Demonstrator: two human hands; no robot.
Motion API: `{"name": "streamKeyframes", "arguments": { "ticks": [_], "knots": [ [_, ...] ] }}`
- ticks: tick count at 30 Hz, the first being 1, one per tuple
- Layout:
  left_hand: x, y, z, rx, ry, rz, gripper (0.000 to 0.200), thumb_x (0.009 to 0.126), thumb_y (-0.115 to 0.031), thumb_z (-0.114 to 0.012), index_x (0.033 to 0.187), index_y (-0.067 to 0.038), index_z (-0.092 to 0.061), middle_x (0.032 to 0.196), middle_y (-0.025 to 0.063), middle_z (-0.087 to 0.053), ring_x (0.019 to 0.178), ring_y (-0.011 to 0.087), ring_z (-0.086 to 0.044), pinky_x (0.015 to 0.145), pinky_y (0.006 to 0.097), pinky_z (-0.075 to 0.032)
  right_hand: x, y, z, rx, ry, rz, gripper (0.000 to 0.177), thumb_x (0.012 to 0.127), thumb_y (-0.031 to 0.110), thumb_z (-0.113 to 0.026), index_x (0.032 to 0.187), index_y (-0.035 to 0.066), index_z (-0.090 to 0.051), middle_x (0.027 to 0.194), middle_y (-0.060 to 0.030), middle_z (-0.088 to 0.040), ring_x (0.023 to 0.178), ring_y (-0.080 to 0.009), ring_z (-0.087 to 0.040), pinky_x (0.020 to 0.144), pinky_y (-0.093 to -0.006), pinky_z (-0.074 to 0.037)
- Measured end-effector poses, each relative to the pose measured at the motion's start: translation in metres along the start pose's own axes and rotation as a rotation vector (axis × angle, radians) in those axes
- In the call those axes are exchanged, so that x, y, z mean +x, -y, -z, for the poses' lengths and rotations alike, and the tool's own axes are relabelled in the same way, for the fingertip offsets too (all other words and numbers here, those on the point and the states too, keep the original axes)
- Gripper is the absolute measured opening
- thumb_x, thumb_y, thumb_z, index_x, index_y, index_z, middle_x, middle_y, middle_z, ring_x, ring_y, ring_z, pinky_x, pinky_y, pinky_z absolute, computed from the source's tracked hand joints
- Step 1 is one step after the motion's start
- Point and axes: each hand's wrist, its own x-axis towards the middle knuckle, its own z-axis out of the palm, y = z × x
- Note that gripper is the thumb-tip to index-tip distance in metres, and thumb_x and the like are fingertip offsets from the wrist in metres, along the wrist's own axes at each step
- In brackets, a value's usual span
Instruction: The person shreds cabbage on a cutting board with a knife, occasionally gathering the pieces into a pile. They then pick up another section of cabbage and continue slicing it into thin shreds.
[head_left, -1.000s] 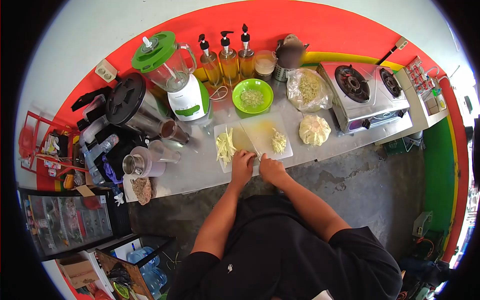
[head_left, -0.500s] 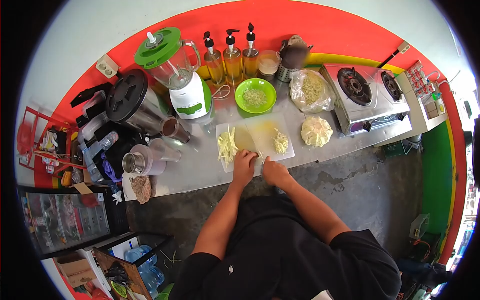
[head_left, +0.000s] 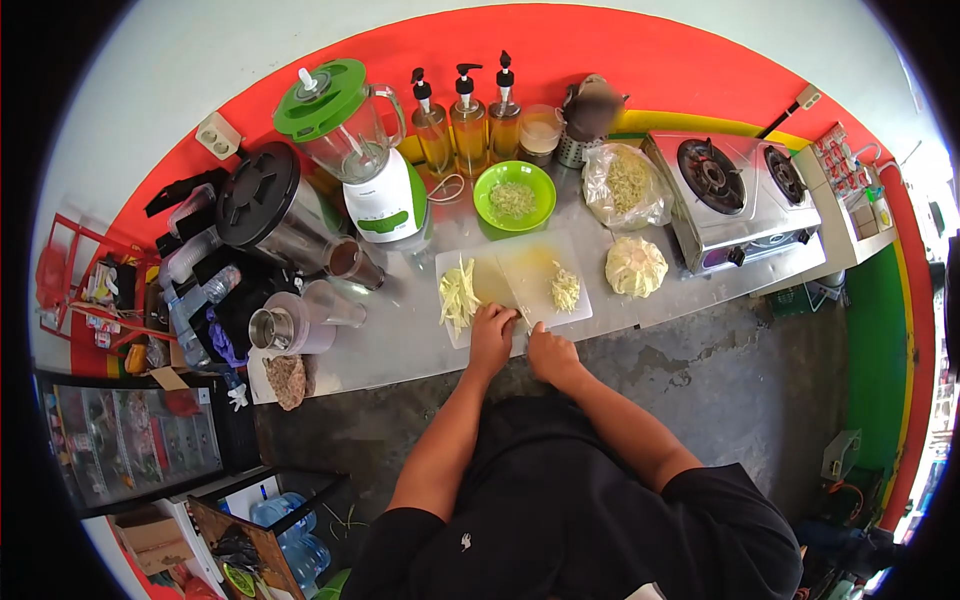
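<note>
A white cutting board lies on the steel counter. My left hand rests at its near edge, fingers bent and pressed together on pale strips that they mostly hide. Just to the right, my right hand is closed around a knife, its thin blade pointing away over the board beside my left fingertips. Long pale cabbage strips are heaped on the board's left side. Finely chopped cabbage forms a small pile on the right. Behind the board, a green bowl holds more chopped pieces.
Right of the board sit a whole cabbage and a plastic bag of shreds, then a two-burner stove. A blender, pump bottles and a steel container line the back and left. The counter's front edge is close to my wrists.
The whole view has shifted slightly. My hands stay together at the board's near edge, with the knife still in my right hand. The piles look the same.
</note>
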Motion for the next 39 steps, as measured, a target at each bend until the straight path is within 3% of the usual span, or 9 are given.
{"name": "streamKeyframes", "arguments": {
  "ticks": [5, 8, 18, 20, 23, 39],
  "knots": [
    [0.000, -0.001, 0.001, -0.010, 0.013, 0.005, 0.008, 0.088, -0.003, -0.065, 0.093, -0.004, -0.071, 0.088, 0.0101, -0.060, 0.090, 0.0333, -0.056, 0.082, 0.0434, -0.045, 0.012, -0.002, 0.014, 0.050, 0.075, 0.027, 0.027, 0.092, 0.013, -0.054, 0.112, -0.005, -0.050, 0.098, -0.0263, -0.072, 0.095, -0.0410, -0.072, 0.084, -0.0481, -0.058],
    [0.000, 0.001, 0.001, 0.000, 0.019, -0.020, 0.008, 0.088, -0.003, -0.065, 0.094, -0.004, -0.071, 0.088, 0.0104, -0.060, 0.090, 0.0337, -0.056, 0.082, 0.0437, -0.045, 0.010, -0.004, 0.011, 0.025, 0.081, 0.045, 0.034, 0.087, 0.011, -0.063, 0.113, -0.005, -0.049, 0.096, -0.0247, -0.073, 0.092, -0.0393, -0.074, 0.080, -0.0459, -0.060],
    [0.001, 0.001, 0.003, 0.001, 0.019, -0.026, 0.008, 0.088, -0.003, -0.064, 0.093, -0.004, -0.070, 0.089, 0.0109, -0.060, 0.091, 0.0341, -0.056, 0.082, 0.0448, -0.045, 0.007, -0.001, 0.016, 0.041, 0.097, 0.037, 0.034, 0.088, 0.012, -0.061, 0.113, -0.006, -0.048, 0.101, -0.0263, -0.072, 0.096, -0.0400, -0.073, 0.083, -0.0477, -0.058],
    [0.000, 0.001, 0.004, 0.006, 0.036, -0.020, 0.008, 0.088, -0.003, -0.064, 0.094, -0.004, -0.070, 0.089, 0.0112, -0.060, 0.090, 0.0344, -0.056, 0.081, 0.0450, -0.045, 0.001, 0.000, 0.020, 0.074, 0.147, 0.021, 0.034, 0.092, 0.014, -0.056, 0.118, -0.006, -0.046, 0.103, -0.0305, -0.070, 0.101, -0.0444, -0.070, 0.088, -0.0501, -0.055],
    [0.000, 0.002, 0.003, -0.009, 0.011, -0.027, 0.008, 0.088, -0.004, -0.064, 0.094, -0.004, -0.070, 0.089, 0.0111, -0.060, 0.090, 0.0344, -0.055, 0.081, 0.0449, -0.045, 0.008, 0.000, -0.004, 0.129, 0.055, -0.011, 0.035, 0.092, 0.015, -0.055, 0.117, -0.006, -0.046, 0.102, -0.0304, -0.070, 0.099, -0.0452, -0.070, 0.087, -0.0507, -0.055],
    [-0.001, 0.000, 0.005, -0.011, 0.024, -0.012, 0.007, 0.088, -0.007, -0.066, 0.094, -0.004, -0.069, 0.090, 0.0117, -0.061, 0.092, 0.0353, -0.056, 0.082, 0.0441, -0.045, 0.013, 0.006, 0.013, 0.148, 0.085, -0.002, 0.033, 0.091, 0.015, -0.057, 0.114, -0.005, -0.046, 0.101, -0.0300, -0.070, 0.099, -0.0447, -0.071, 0.088, -0.0518, -0.055]
  ]
}}
